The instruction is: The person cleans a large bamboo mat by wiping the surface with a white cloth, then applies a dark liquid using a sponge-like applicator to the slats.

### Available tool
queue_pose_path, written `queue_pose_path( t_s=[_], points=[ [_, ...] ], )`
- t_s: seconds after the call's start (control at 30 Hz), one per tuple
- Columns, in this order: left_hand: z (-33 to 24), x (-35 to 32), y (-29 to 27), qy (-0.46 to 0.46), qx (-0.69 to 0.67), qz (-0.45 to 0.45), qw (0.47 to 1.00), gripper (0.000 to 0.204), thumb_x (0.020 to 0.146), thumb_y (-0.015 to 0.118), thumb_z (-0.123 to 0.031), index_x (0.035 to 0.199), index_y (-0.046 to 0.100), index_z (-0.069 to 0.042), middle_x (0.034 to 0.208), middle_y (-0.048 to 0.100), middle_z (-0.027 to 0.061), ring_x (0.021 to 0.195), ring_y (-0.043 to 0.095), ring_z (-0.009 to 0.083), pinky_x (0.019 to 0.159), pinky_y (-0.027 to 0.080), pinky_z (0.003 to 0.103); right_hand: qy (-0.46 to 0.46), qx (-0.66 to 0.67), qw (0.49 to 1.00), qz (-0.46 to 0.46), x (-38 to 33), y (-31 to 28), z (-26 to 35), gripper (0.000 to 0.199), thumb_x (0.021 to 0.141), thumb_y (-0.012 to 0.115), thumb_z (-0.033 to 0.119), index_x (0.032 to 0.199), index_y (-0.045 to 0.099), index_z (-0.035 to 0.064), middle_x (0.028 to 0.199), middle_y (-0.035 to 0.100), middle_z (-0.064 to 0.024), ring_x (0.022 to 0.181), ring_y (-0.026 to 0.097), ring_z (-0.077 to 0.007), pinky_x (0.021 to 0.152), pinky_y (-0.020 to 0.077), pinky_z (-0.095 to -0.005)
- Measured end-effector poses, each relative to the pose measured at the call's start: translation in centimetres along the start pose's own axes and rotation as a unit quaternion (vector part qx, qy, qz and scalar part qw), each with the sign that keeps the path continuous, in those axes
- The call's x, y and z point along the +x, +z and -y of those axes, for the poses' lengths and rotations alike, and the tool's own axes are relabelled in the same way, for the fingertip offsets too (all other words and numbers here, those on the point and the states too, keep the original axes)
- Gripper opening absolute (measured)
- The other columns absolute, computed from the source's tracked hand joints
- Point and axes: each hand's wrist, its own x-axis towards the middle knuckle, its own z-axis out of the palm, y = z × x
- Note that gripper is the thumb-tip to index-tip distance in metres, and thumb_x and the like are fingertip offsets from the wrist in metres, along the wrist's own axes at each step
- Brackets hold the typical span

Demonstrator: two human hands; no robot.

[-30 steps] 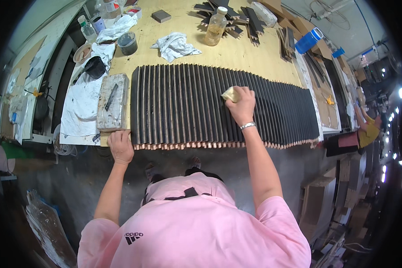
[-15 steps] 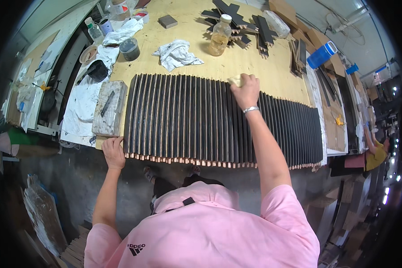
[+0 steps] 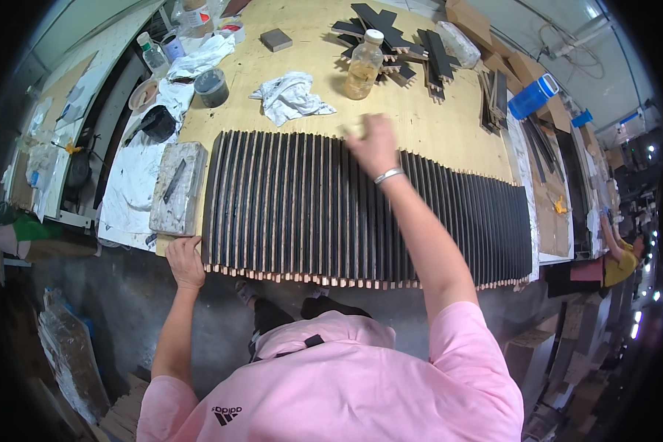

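A long row of dark wooden strips [image 3: 287, 206] lies side by side along the table's near edge, their pale tenoned ends sticking out at both sides. At the row's near left corner my left hand [image 3: 186, 261] rests on the table edge, fingertips against the outermost strip and holding nothing. My right hand [image 3: 374, 144], with a metal band at the wrist, is closed over the far ends of the strips near the middle. Motion smears its fingers; a small pale pad in them shows only faintly.
Left of the row sits a stained block [image 3: 178, 188], with a black cup [image 3: 157, 124] and a grey tub [image 3: 211, 88] beyond. A crumpled white cloth [image 3: 291, 97], a bottle of amber liquid [image 3: 363, 66] and stacked dark pieces [image 3: 390, 37] lie farther back. A blue bottle [image 3: 532, 97] stands right.
My right hand has swept left along the far ends of the strips, pale pad in its fingers. My left hand stays at the row's near left corner.
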Motion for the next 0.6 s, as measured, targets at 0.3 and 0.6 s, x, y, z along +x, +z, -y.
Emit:
queue_pose_path(
  t_s=[0.3,0.6],
  points=[
    [0.4,-0.4,0.4,-0.004,-0.002,-0.001,1.000,0.032,0.084,0.051,-0.013,0.114,0.061,-0.008,0.103,0.054,0.0138,0.100,0.051,0.0341,0.092,0.036,0.047,0.159,-0.178,0.971,-0.007,-1.5,-4.2,-8.5,0.042,0.080,0.079,0.036,0.086,0.065,-0.0029,0.091,0.063,-0.0196,0.090,0.059,-0.0302,0.082,0.0515,-0.0414],
    [0.8,-1.0,0.3,-0.008,0.003,0.006,1.000,0.033,0.084,0.050,-0.014,0.115,0.060,-0.008,0.102,0.053,0.0144,0.099,0.050,0.0348,0.090,0.036,0.047,-0.016,-0.004,1.000,-0.013,-6.2,-2.8,-3.6,0.041,0.077,0.079,0.034,0.094,0.064,0.0000,0.099,0.063,-0.0195,0.097,0.060,-0.0353,0.085,0.0507,-0.0457]
  ],
)
